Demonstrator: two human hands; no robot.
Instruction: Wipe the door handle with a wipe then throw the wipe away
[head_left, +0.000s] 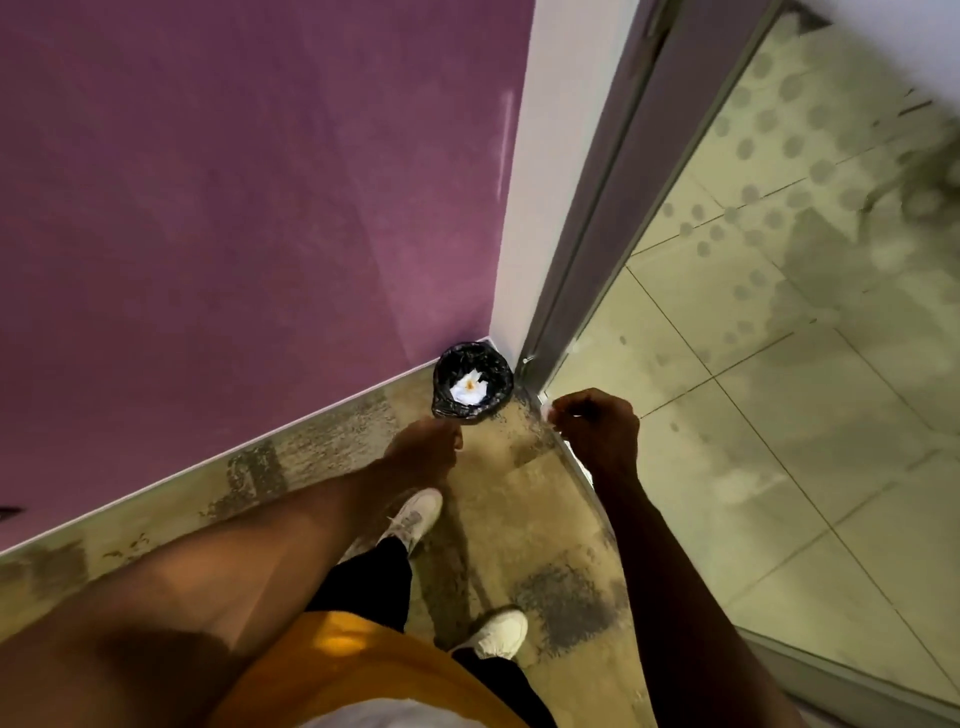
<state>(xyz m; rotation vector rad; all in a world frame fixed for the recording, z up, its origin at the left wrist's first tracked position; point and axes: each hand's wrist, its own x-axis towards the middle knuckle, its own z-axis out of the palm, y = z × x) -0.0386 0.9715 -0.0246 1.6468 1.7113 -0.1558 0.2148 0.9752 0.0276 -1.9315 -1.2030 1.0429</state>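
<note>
Head: bin (472, 382) in corner; glass door (753, 291) beside.

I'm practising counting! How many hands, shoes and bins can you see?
Hands: 2, the left hand and the right hand
White shoes: 2
Bins: 1, black-lined
Total: 5

We are seeing dim, warm indoor light; the right arm (670, 561) is lying in deep shadow, motion blur is softening the frame, and wide-angle distortion is bending the wall edges.
</note>
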